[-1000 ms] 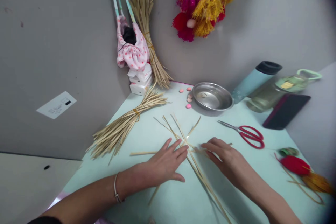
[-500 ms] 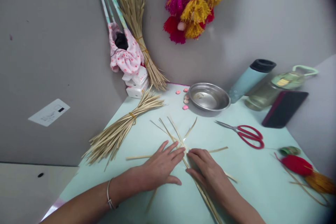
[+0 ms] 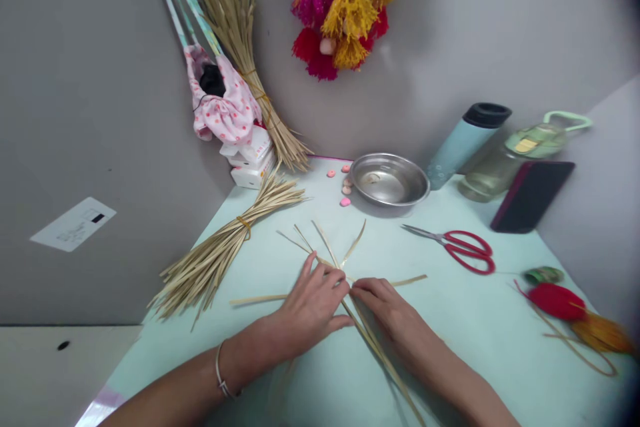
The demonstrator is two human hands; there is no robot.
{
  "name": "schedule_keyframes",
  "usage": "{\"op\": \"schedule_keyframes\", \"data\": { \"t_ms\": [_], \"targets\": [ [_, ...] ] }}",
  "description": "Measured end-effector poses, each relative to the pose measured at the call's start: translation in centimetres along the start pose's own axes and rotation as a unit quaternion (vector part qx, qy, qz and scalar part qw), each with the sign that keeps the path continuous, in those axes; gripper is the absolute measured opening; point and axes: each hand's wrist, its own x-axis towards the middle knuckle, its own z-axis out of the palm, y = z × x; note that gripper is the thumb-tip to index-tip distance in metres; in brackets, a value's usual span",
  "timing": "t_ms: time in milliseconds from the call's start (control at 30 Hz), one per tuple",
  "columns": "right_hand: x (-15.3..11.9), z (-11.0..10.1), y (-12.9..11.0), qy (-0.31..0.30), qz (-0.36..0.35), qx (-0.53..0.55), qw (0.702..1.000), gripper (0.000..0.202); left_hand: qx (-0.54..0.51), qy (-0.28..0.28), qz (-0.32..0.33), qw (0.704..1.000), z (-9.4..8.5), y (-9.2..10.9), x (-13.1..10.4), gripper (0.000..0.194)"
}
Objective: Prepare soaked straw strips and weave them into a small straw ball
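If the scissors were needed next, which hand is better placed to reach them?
Probably the right hand: the scissors lie nearer it, ahead and to its right. The left hand is farther away, over the crossed straw strips.

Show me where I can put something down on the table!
Bare table lies between the scissors, red yarn and right forearm. More lies between the flat straw bundle and left forearm. It's crowded around the left hand and right hand, where straw strips fan out, and at the back right: tumbler, water bottle, phone.
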Motion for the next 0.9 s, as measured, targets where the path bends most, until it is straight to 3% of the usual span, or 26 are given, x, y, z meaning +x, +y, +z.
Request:
{"op": "schedule_keyframes", "data": {
  "t_ms": [500,900],
  "targets": [
    [0.0,-1.0,1.8,-0.063,0.010,0.068,0.996,0.046,0.008,0.007,-0.020,1.000,0.3,0.2,0.0,0.041],
    [0.2,-1.1,0.9,-0.064,0.024,0.065,0.996,0.035,0.018,0.036,-0.022,0.999,0.9,0.0,0.0,0.045]
  ]
}}
